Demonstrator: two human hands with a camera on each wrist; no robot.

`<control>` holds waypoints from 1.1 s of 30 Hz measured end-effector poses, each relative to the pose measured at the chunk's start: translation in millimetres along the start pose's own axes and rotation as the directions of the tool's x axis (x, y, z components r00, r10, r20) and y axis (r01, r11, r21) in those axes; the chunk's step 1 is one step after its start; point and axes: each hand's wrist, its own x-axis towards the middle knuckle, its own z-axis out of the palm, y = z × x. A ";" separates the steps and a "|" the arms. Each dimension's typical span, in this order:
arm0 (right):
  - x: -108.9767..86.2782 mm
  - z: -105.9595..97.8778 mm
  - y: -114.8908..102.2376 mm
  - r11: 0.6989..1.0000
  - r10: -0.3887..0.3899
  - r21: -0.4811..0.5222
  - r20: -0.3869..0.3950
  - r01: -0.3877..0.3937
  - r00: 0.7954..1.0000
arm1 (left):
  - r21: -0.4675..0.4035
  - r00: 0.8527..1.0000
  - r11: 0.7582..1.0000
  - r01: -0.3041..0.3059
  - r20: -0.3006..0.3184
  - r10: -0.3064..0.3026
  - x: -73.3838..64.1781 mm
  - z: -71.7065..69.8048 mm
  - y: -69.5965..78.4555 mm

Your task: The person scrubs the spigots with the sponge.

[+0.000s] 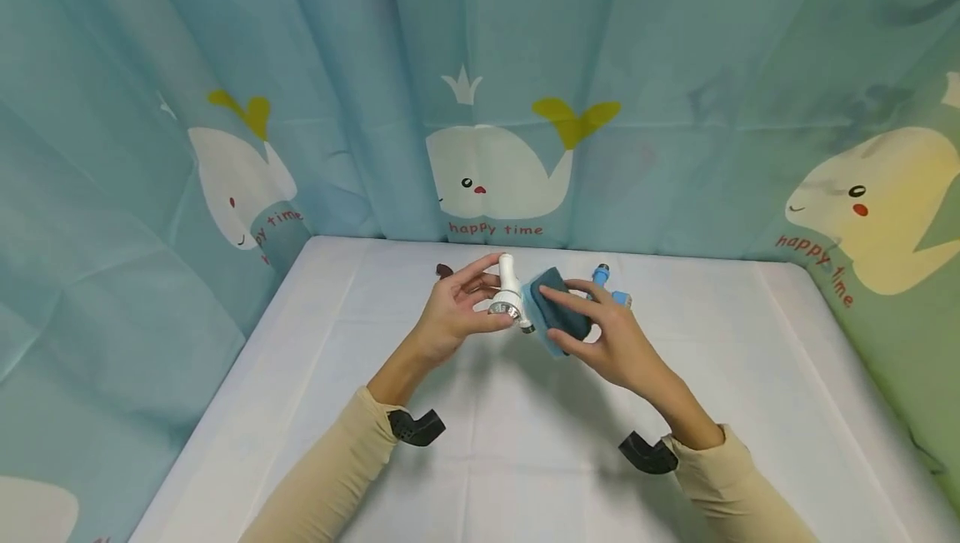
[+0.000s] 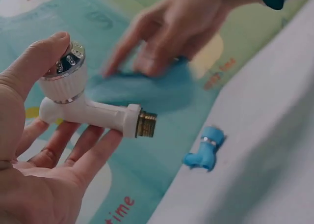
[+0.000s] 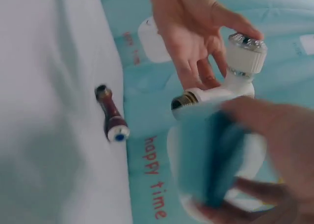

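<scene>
My left hand [image 1: 448,316] grips a white plastic tap [image 2: 105,117] off the table, thumb on its silver-faced knob and fingers under the body. The tap's brass threaded end [image 2: 147,124] points toward my other hand in the left wrist view. A dark teal sponge-like pad [image 1: 564,310] with a lighter blue layer is pinched between the thumb and fingers of my right hand [image 1: 617,341]. It is right beside the tap, overlapping the tap's threaded end in the right wrist view. The pad is blurred in both wrist views.
A blue tap [image 2: 206,149] lies on the white-covered table [image 1: 517,460] behind my right hand. Behind my left hand lies a dark red tap-like piece [image 3: 113,113]. A blue curtain [image 1: 360,68] with whale prints encloses the table's back and sides.
</scene>
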 end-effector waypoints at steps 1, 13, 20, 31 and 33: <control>0.8 -0.3 0.4 1.000 -0.022 -0.008 -0.023 0.022 1.000 | 0.016 1.000 1.000 0.009 0.013 -0.009 0.6 0.0 0.1; 14.1 -6.0 2.4 0.959 -0.273 -0.118 -0.137 0.258 0.952 | 0.092 0.992 0.993 0.072 0.101 -0.082 5.4 2.6 0.7; 13.0 -5.4 5.1 0.948 -0.301 -0.150 -0.130 0.282 0.945 | 0.074 0.990 0.993 0.087 0.109 -0.095 5.4 2.5 -0.6; 9.3 0.5 4.0 0.977 -0.212 -0.073 -0.182 0.201 0.960 | -0.028 0.992 0.998 0.059 0.109 -0.056 5.7 2.8 -2.6; 7.0 3.7 2.7 0.985 -0.172 -0.015 -0.172 0.172 0.970 | -0.033 0.996 0.998 0.051 0.081 -0.048 6.3 2.5 -1.6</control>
